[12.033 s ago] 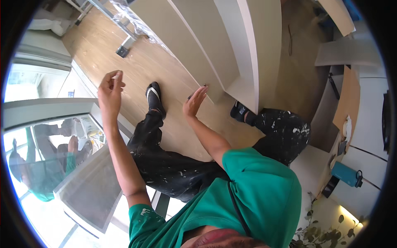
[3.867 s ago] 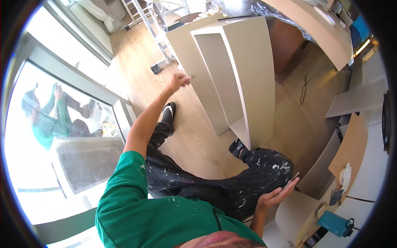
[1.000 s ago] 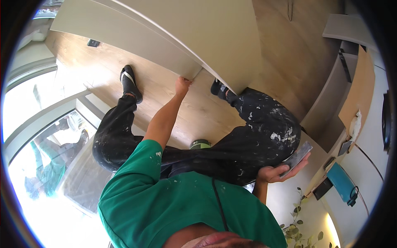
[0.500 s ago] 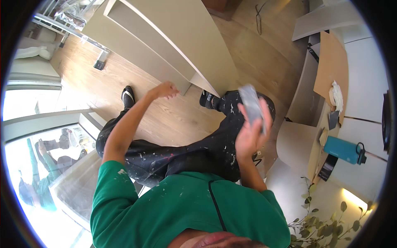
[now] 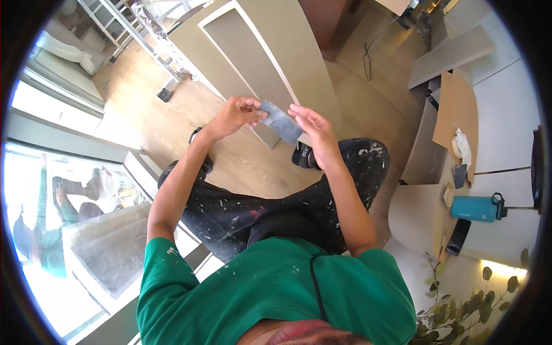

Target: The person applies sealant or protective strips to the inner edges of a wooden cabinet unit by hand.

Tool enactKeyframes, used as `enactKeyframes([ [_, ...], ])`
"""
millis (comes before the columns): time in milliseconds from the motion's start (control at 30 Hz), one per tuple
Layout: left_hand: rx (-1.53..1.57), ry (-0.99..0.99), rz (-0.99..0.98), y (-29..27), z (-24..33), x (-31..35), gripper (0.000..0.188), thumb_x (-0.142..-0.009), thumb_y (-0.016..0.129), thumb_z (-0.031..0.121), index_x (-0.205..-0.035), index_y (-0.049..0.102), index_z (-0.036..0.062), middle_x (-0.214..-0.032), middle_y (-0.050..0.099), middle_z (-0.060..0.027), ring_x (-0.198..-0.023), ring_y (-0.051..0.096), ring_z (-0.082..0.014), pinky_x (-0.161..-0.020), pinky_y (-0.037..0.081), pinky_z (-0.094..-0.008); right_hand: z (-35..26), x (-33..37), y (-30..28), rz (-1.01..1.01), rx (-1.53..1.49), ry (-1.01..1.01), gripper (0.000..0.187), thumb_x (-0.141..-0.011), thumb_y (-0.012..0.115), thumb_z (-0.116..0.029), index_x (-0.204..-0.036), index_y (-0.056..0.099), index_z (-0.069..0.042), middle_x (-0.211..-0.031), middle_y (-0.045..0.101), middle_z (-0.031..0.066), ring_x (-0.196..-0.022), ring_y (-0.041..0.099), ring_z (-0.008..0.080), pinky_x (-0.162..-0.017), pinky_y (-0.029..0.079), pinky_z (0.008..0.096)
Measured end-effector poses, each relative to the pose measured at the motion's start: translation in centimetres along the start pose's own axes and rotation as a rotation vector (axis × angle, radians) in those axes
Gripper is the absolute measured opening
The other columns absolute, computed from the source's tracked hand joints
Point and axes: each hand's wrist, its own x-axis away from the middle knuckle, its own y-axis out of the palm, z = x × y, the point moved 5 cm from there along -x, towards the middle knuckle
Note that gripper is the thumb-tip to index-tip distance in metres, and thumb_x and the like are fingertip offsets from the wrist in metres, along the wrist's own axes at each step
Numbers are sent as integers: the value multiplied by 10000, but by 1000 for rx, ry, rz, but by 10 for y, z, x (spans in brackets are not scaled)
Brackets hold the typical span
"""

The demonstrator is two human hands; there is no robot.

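Observation:
A grey rectangular sheet that looks like sandpaper is held up in front of me, between both hands. My left hand pinches its left end between thumb and fingers. At the opposite end, my right hand has its fingers on the edge, the index finger fairly straight. Just beyond the sheet stands a beige cabinet piece with a pale-edged recess. The sheet covers a small part of its near end.
My paint-spotted knees spread over the wood floor. A glazed door or window is at left, a metal ladder-like frame far left. To the right are a brown board, a blue bottle and a leafy plant.
My right hand has brought the sandpaper from above the right knee inward to the middle. My left hand has moved slightly up and taken hold of its left end. The view has shifted.

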Motion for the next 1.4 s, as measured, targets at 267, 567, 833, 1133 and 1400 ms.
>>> enactKeyframes([
  [267,137,118,157,16,-4,-5,244,-941,751,177,-1095,713,-9,-843,714,-26,-749,659,-93,-679,539,-255,26,-35,-3,-29,295,64,200,-889,757,-40,-1068,673,-7,-913,714,41,-734,653,102,-677,541,262],
  [567,-80,-54,-160,-5,-14,9,192,-963,720,182,-953,731,-9,-785,701,-30,-714,661,-98,-639,541,-258,11,-38,-4,-390,-575,295,722,-1048,353,-605,-1348,555,19,-1330,609,179,-1256,572,294,-1033,485,465],
  [833,-302,-144,-188,-13,-68,-6,255,-909,751,194,-1033,722,-27,-846,729,-114,-800,713,-185,-698,560,-316,84,-58,34,-728,-109,625,596,-1027,525,-187,-1561,322,-20,-1483,490,179,-1292,571,317,-965,559,481],
  [1133,-594,-9,340,-120,2,41,523,-943,709,372,-1329,611,33,-1076,742,-191,-1043,710,-328,-888,551,-394,371,-43,-12,351,190,997,593,-993,444,-68,-1553,314,-208,-1496,440,133,-1220,597,341,-820,620,575],
  [1400,-731,-124,540,-136,15,74,474,-948,721,284,-1337,611,36,-1093,734,-169,-1038,700,-273,-921,545,-388,479,-19,-1,572,915,743,436,-981,516,-108,-1415,518,-65,-1377,535,217,-1207,594,389,-1010,512,462],
])
